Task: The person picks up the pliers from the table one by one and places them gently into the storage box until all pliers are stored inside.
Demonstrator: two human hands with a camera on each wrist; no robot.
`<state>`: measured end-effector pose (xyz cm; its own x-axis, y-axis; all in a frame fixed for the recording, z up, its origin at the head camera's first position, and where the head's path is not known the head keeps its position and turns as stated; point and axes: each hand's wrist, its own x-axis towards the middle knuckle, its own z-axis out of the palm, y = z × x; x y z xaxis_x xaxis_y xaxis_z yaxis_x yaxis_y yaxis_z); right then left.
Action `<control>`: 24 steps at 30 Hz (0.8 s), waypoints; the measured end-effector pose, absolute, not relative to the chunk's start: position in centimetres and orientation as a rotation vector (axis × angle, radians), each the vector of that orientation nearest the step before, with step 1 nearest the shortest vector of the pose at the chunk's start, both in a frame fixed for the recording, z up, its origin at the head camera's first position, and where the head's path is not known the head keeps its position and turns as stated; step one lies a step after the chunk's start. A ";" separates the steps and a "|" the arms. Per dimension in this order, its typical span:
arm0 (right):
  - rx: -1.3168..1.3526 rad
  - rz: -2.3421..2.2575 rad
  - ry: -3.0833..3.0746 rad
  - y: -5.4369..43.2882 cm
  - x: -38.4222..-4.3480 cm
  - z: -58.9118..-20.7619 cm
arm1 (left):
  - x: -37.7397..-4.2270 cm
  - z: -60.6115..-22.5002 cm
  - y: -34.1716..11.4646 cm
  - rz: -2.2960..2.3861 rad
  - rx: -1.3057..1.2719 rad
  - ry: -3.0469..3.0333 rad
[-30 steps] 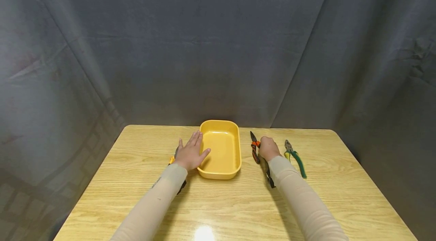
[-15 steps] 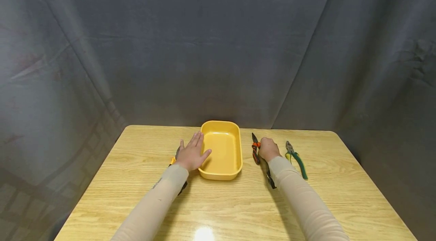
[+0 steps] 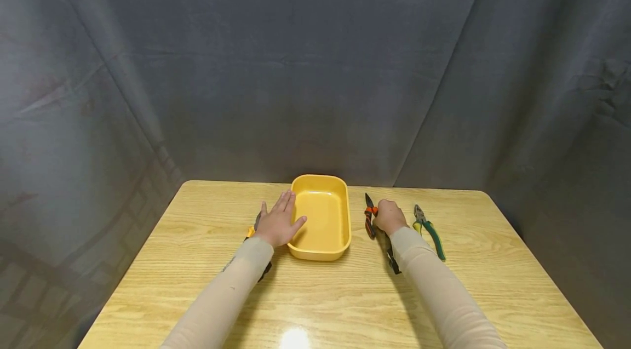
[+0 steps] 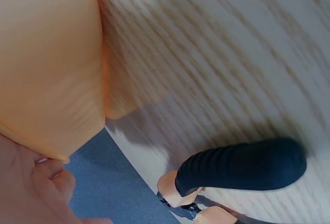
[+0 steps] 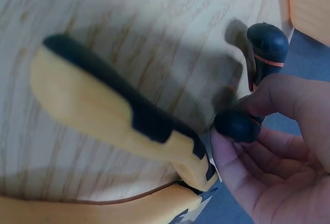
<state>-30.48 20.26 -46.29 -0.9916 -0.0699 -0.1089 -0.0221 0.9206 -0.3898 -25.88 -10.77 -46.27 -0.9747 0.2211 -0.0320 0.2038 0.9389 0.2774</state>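
Observation:
My left hand (image 3: 277, 223) rests against the left rim of a yellow rectangular tray (image 3: 319, 255), its fingers and thumb spread. Partly hidden beneath that wrist lies a tool with a black handle (image 4: 242, 165) and a yellow-orange collar (image 3: 250, 232). My right hand (image 3: 391, 216) pinches one handle (image 5: 237, 126) of black-and-orange needle-nose pliers (image 3: 370, 216) right of the tray. The pliers' pointed tip faces the far edge. Below this hand, in the right wrist view, lies a tool with yellow-and-black handles (image 5: 103, 105), mostly covered by my forearm in the head view.
Green-and-yellow pliers (image 3: 430, 233) lie to the right of my right hand. Everything stands on a light wooden table (image 3: 335, 305). A grey curtain (image 3: 315, 91) hangs behind it and at both sides.
Both hands keep nearly the same places. The whole head view has shifted very slightly; the tray and tools lie as before.

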 end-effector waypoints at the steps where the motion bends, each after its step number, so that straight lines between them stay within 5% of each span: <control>1: -0.067 -0.602 2.954 20.3 -30.5 -46.3 | -25.9 -46.3 -10.8 0.423 0.333 3.030; 24: 0.121 -1.171 2.692 21.0 -30.7 -47.1 | -25.9 -46.3 -10.7 0.490 0.339 3.029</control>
